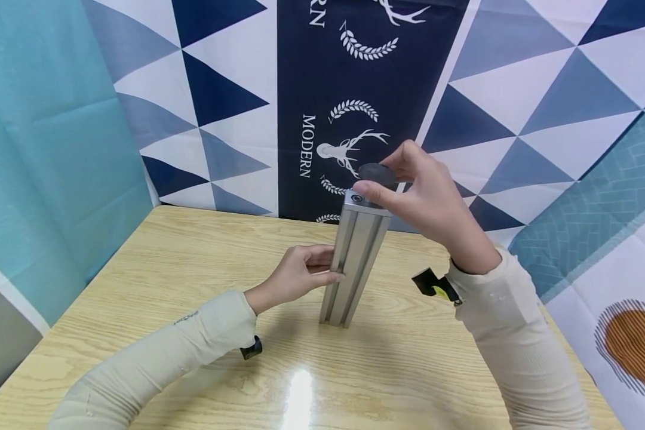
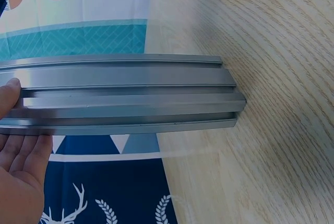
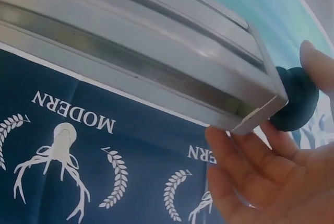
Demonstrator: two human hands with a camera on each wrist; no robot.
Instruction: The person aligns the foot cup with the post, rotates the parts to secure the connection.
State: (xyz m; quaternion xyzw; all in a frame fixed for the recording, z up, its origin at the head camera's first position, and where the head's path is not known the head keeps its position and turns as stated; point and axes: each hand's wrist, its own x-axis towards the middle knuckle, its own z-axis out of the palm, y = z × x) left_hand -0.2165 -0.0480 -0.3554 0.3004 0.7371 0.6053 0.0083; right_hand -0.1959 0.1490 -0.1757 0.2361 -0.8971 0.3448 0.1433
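A silver aluminium extrusion profile [image 1: 348, 269] with long slots stands on the table, leaning slightly in the head view. My left hand [image 1: 292, 278] grips it around mid-height, thumb across one face and fingers on the other side. At its upper end, a thin end plate [image 3: 269, 67] shows a bolt head [image 1: 357, 198]. My right hand [image 1: 430, 197] pinches a round black foot [image 1: 376, 174] above that plate, between thumb and fingers. In the right wrist view the other fingers curve beside the plate's edge. The profile's bare lower end [image 2: 237, 104] appears in the left wrist view.
The wooden table [image 1: 193, 251] spreads around the profile. Behind it hangs a patterned cloth [image 1: 226, 119] with triangles and deer heads, and a teal cloth [image 1: 32, 149] covers the left side. Each wrist wears a small black device [image 1: 430, 282].
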